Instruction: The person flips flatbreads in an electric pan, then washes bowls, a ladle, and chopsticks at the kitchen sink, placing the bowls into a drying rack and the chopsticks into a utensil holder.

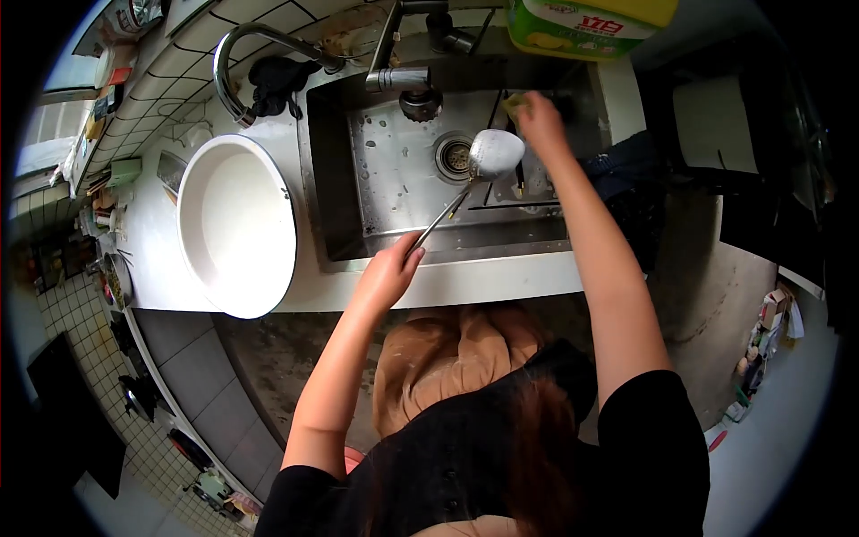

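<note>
Basin (237, 224): one, white, set on counter (148, 228), left.
Left hand (391, 268): clamped on one utensil (497, 154).
Utensil: held above one sink (385, 192).
Dark sticks (514, 207): several in sink, count unclear.
Right hand (540, 123): one yellowish sponge (514, 104) gripped, far right of sink.
Jug (586, 29): one, placed far right.

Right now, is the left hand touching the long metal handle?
Touching. The head view shows the left hand curled around the near end of the long metal handle.

Long-handled utensil (495, 156) in left hand (390, 270), yellowish sponge (514, 105) in right hand (542, 125), over sink (383, 183)
</note>
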The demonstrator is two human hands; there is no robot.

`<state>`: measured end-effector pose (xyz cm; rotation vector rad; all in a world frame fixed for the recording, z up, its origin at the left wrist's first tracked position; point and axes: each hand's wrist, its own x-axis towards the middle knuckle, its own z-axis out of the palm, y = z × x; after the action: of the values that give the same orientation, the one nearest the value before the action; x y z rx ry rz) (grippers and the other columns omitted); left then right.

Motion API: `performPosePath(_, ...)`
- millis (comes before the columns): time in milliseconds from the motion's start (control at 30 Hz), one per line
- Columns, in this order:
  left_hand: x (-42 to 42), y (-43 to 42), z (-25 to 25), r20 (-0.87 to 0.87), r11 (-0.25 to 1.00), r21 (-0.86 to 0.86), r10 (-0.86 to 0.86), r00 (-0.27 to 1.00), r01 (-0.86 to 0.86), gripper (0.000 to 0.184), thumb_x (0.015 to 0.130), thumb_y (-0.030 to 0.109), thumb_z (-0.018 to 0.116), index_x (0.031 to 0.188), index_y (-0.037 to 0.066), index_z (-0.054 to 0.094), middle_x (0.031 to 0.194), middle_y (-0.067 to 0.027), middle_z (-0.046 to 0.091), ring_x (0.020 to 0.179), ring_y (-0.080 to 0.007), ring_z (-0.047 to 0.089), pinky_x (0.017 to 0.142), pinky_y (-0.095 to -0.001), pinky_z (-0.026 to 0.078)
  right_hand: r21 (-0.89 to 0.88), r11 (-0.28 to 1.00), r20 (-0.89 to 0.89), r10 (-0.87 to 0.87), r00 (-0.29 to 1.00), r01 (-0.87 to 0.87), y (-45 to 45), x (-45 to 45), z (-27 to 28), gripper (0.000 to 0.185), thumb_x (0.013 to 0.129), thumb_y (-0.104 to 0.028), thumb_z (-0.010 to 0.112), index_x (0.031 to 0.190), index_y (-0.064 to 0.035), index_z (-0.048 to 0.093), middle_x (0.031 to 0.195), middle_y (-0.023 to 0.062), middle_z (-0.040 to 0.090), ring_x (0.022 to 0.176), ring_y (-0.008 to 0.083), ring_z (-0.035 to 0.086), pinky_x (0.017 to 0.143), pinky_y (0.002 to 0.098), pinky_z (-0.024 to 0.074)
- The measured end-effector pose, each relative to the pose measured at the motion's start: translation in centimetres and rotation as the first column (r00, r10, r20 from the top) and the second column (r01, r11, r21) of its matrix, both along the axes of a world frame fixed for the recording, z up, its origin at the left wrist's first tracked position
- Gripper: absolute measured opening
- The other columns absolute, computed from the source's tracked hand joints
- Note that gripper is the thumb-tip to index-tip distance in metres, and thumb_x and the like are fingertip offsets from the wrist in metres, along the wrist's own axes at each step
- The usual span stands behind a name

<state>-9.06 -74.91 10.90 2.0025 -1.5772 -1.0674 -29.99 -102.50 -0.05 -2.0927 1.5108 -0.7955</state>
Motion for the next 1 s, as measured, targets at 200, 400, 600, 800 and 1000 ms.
performPosePath(200,1.7,-0.5,1.9,-0.699,0.717,0.696,0.661,0.275,0.046,0.035,0.096,0.036,0.037,0.121,0.012,0.047,0.058,0.0078,0.023,0.047,-0.0011,0.016,0.039,-0.0172,0.009,0.341,0.939,0.575,-0.167,0.801,-0.049,3.9,-0.4,2.9,0.028,0.089,-0.023,0.054,0.109,-0.0037,0.052,0.093,0.0062,0.062,0.081,0.014,0.056,0.075,0.027,0.0453)
performPosePath(400,1.1,-0.9,2.5,-0.715,0.694,0.698,0.665,0.214,0.177,0.039,0.097,0.036,0.033,0.127,0.012,0.043,0.056,0.0068,0.026,0.041,-0.0011,0.015,0.035,-0.0175,0.009,-0.045,0.982,0.347,0.186,0.919,-0.181,7.7,5.6,5.9,0.025,0.083,-0.015,0.057,0.103,-0.0004,0.054,0.099,0.018,0.059,0.095,0.035,0.056,0.081,0.0377,0.0452)
performPosePath(600,2.2,0.5,1.9,-0.726,0.702,0.687,0.663,0.182,0.188,0.04,0.097,0.036,0.033,0.127,0.012,0.042,0.055,0.0059,0.026,0.04,-0.0011,0.016,0.034,-0.0173,0.01,-0.036,0.997,0.171,-0.067,0.983,0.074,-0.4,-0.3,3.4,0.026,0.083,-0.02,0.058,0.103,-0.0028,0.057,0.097,0.0196,0.061,0.092,0.0361,0.057,0.077,0.0413,0.0471)
performPosePath(800,3.1,0.8,1.1,-0.746,0.727,0.644,0.665,-0.014,0.239,0.038,0.097,0.035,0.033,0.121,0.006,0.044,0.057,0.0021,0.032,0.04,-0.0029,0.02,0.032,-0.017,0.014,-0.247,0.95,-0.277,-0.257,0.926,0.19,-3.0,-11.5,5.2,0.027,0.086,-0.016,0.053,0.11,-0.0048,0.058,0.099,0.0178,0.057,0.092,0.0351,0.055,0.078,0.0417,0.046)
performPosePath(1000,1.8,0.5,1.2,-0.765,0.75,0.641,0.642,0.054,0.164,0.037,0.097,0.036,0.033,0.104,0.003,0.048,0.056,0.0023,0.032,0.039,-0.0026,0.021,0.031,-0.0167,0.014,-0.088,0.987,0.145,-0.117,0.982,0.131,1.8,-6.3,5.2,0.029,0.09,-0.023,0.052,0.111,-0.0015,0.054,0.107,0.0168,0.058,0.098,0.0317,0.056,0.083,0.0362,0.0449)
